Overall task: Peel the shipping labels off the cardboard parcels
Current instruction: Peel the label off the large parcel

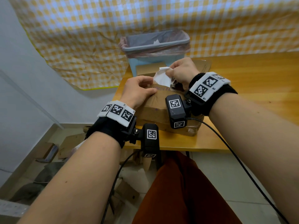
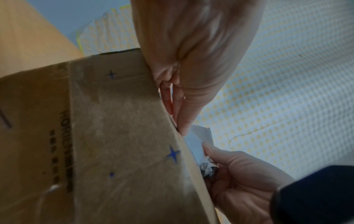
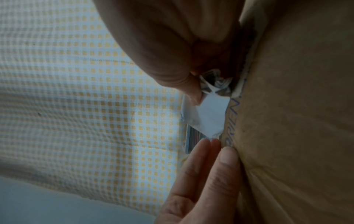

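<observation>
A brown cardboard parcel point(image 1: 155, 102) point(image 2: 114, 128) point(image 3: 296, 121) with blue print lies on the wooden table point(image 1: 250, 75), stacked on another parcel point(image 1: 192, 129). My left hand point(image 1: 139, 89) point(image 2: 180, 115) presses flat on its top, with straight fingers point(image 3: 212, 163) just beside the label. A white shipping label point(image 1: 162, 77) point(image 2: 199, 144) point(image 3: 208, 116) stands partly lifted off the parcel's far edge. My right hand point(image 1: 181, 73) point(image 2: 235, 181) point(image 3: 197, 94) pinches it between thumb and fingers, with crumpled printed paper bunched in the palm.
A light blue waste bin point(image 1: 155, 44) lined with a plastic bag stands right behind the parcels. An open cardboard flap point(image 1: 150, 68) lies between them. A checked yellow cloth point(image 1: 80, 38) hangs behind. Cardboard scraps point(image 1: 48, 151) litter the floor at left.
</observation>
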